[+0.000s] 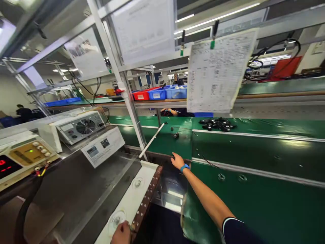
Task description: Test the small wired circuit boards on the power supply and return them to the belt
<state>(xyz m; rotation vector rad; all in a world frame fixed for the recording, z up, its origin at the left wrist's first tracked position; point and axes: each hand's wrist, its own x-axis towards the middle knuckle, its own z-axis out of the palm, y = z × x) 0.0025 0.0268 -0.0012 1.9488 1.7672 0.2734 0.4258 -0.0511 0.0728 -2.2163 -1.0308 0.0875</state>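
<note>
Risks snagging the thin black wire (pixel 207 162) with the spread right hand (pixel 177 160), or jolting the brown strip (pixel 146 200) with the curled left hand (pixel 122 233).

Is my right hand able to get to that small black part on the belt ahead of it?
Probably yes. The right hand rests at the edge of the green belt, and only bare belt lies between it and the small black part, though the arm looks stretched.
</note>
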